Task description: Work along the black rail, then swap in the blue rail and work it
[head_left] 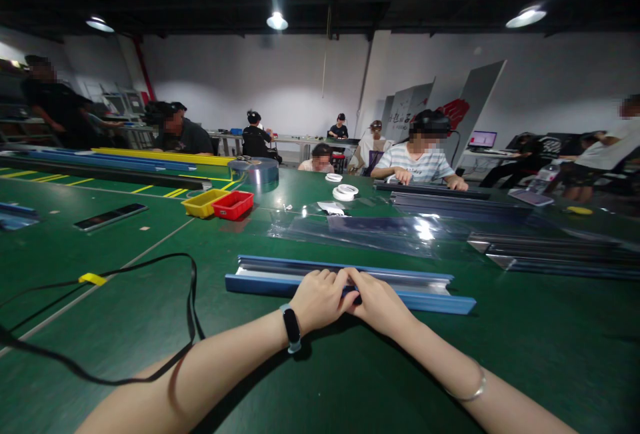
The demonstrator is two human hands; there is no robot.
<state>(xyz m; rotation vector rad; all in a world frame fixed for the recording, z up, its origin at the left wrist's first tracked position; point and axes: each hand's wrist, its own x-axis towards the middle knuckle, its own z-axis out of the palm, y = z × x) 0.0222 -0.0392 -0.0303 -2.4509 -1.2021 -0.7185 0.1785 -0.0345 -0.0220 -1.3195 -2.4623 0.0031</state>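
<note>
A blue channel-shaped profile (270,284) with a pale inner face lies lengthwise across the green table (240,367) before me. My left hand (320,297), below a wrist with a dark-screened band, is closed over the middle of its near wall, fingers curled into the channel. Right beside it, my right hand (375,301) grips the same stretch, and the two hands touch at thumbs and forefingers. Whatever small thing may lie under the fingertips is hidden. Both ends of the profile stick out past my hands.
Clear plastic film (360,234) lies just beyond the profile. White tape rolls (345,192), a yellow bin (205,203) and a red bin (233,205) stand farther off. Dark profiles (565,254) lie right; a phone (111,217) and black cord (193,287) left. A co-worker (417,154) sits opposite.
</note>
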